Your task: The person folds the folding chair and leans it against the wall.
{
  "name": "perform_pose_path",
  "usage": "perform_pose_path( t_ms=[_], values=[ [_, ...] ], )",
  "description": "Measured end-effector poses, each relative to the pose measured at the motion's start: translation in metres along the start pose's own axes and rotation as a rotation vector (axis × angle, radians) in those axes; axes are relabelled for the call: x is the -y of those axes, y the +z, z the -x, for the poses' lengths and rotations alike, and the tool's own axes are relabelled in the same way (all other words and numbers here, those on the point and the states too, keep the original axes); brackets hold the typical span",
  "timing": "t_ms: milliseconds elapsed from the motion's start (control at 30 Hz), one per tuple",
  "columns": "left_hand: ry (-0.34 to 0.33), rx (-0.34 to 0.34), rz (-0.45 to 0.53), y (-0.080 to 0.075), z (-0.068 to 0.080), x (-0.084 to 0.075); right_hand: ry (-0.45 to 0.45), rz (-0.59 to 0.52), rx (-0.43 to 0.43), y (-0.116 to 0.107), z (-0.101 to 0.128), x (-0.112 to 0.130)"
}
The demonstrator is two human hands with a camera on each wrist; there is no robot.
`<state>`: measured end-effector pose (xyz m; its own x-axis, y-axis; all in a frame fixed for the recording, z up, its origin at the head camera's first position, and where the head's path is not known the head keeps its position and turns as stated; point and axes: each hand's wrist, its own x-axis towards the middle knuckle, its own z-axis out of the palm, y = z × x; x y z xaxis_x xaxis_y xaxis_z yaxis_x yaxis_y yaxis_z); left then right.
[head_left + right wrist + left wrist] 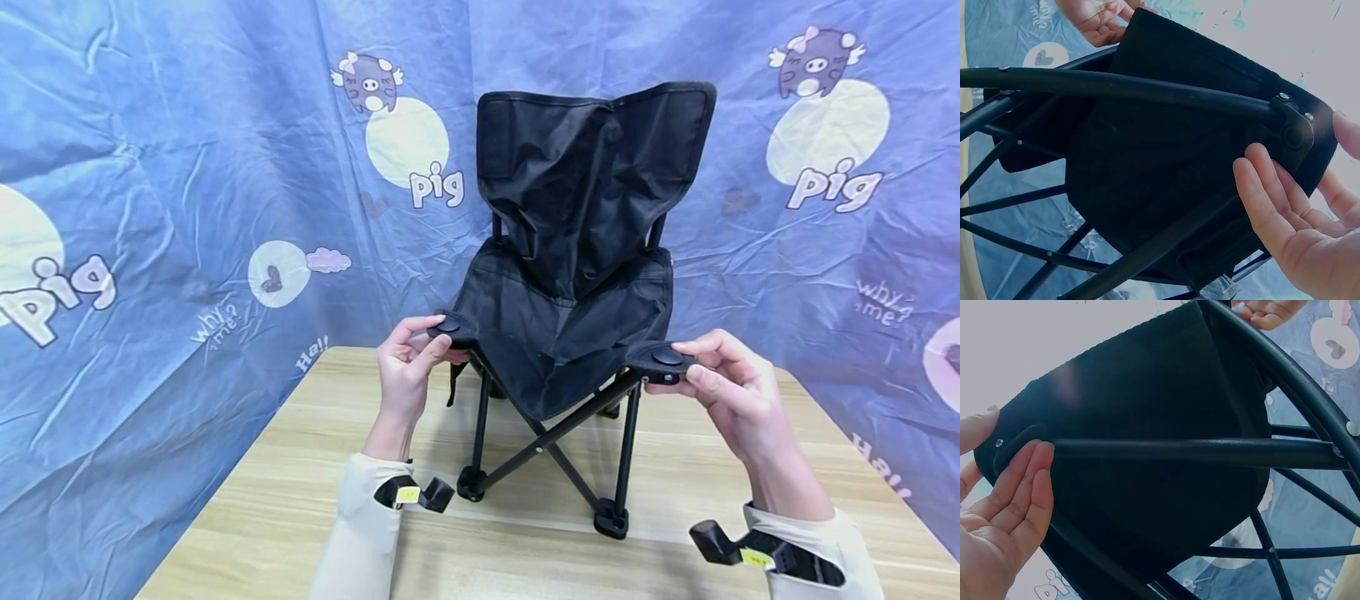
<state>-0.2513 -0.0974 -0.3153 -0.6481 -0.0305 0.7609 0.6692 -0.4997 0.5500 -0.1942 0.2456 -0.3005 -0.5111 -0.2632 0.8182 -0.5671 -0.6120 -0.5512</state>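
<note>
A small black folding chair (570, 325) stands unfolded on the table, its fabric back upright and its seat sagging between crossed metal legs. At the seat's front left corner, my left hand (408, 358) pinches the corner cap between thumb and fingers. My right hand (731, 379) grips the front right corner cap the same way. From below, the left wrist view shows the left fingers (1029, 487) curled under the corner beside a leg tube (1197, 453). In the right wrist view the right fingers (1266, 194) lie under the corner by a riveted black joint (1294, 131).
The wooden table (300, 467) bears the chair's plastic feet (611, 518). A blue curtain (187, 167) with pig prints hangs behind and on both sides. A dark strap (453, 385) dangles near the seat's left corner. Each sleeve carries a black wrist camera (437, 495).
</note>
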Motion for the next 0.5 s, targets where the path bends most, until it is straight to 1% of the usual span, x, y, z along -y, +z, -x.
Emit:
perform_pose_path(
  t_ms=[300,500],
  values=[
    [0.023,0.022,-0.006,0.0027,-0.0022,0.0028,-0.001,0.000,0.014,-0.0002,-0.0046,-0.0013],
    [0.014,-0.002,-0.016,0.0078,-0.0039,0.0027,0.008,-0.007,-0.006,0.0008,-0.0095,-0.0019]
  ],
)
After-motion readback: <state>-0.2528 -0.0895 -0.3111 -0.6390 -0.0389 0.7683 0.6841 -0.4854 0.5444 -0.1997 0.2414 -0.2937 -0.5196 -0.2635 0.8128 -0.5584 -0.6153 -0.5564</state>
